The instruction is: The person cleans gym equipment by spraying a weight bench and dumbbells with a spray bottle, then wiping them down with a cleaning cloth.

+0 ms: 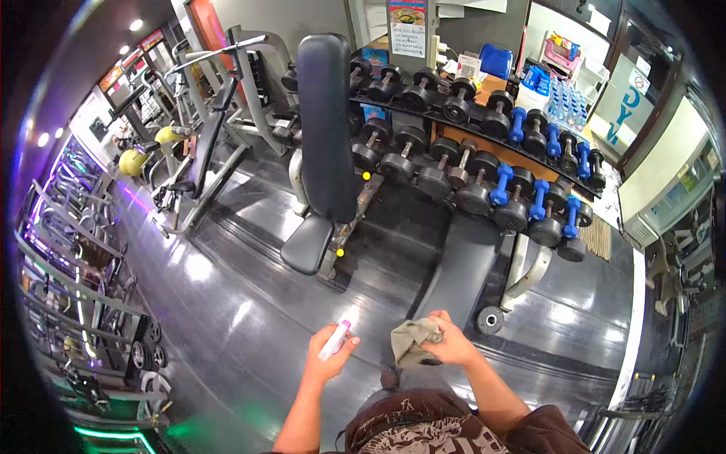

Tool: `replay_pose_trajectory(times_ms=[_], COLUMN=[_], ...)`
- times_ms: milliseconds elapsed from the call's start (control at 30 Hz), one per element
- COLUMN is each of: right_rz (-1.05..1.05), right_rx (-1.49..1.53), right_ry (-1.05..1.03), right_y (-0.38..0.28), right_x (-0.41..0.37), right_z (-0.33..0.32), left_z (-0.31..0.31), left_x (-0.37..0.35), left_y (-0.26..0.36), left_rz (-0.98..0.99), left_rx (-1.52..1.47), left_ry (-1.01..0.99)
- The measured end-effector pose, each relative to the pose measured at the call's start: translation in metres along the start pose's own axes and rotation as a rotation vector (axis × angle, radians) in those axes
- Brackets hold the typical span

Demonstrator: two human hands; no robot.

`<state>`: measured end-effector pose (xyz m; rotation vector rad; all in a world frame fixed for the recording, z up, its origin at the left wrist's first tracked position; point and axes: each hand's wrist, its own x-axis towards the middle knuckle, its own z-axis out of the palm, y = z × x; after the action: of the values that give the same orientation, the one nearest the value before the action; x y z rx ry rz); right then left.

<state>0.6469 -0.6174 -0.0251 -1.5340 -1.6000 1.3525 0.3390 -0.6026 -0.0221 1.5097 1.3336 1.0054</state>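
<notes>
My left hand point(328, 356) is closed round a small white bottle with a pink top point(335, 340), which tilts up to the right. To its right, my right hand point(451, 342) grips a crumpled grey-beige cloth point(412, 340), whose loose part hangs to the left of the fingers. The two hands are apart, low in the view and above the dark floor. Just beyond the cloth is a flat dark bench point(461, 261). An adjustable bench with a tall black backrest point(325, 113) stands farther forward, left of the right hand.
A two-tier rack holds several black and blue dumbbells point(503, 184) ahead and to the right. A round weight plate point(491, 320) lies by the flat bench's foot. Gym machines point(204, 144) stand at the left, with a yellow ball point(132, 162) behind. Water bottles point(567, 104) are at the back right.
</notes>
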Motion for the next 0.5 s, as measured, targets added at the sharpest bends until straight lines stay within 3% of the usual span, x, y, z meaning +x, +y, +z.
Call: replay_pose_trajectory(times_ms=[100,133,233,367,500], right_rz=[-0.21,0.021,0.068,0.056,0.106], right_rx=[0.016,0.2,0.29,0.337,0.325], right_ry=[0.146,0.022,-0.052,0.01,0.046], right_y=[-0.009,-0.027,-0.015,0.027,-0.007], right_x=[0.038,0.047,0.088,0.155,0.211], right_z=[0.014,0.007,0.01,0.031,0.01], left_z=[-0.023,-0.026,-0.034,-0.044,-0.065], left_x=[0.034,0.046,0.07,0.108,0.147], left_y=[0.006,0.007,-0.01,-0.016,-0.053], left_rz=[0.042,0.041,-0.083,-0.166,-0.251], left_rx=[-0.004,-0.015,-0.127,-0.172,-0.141], left_ry=[-0.014,-0.014,-0.01,-0.003,0.001])
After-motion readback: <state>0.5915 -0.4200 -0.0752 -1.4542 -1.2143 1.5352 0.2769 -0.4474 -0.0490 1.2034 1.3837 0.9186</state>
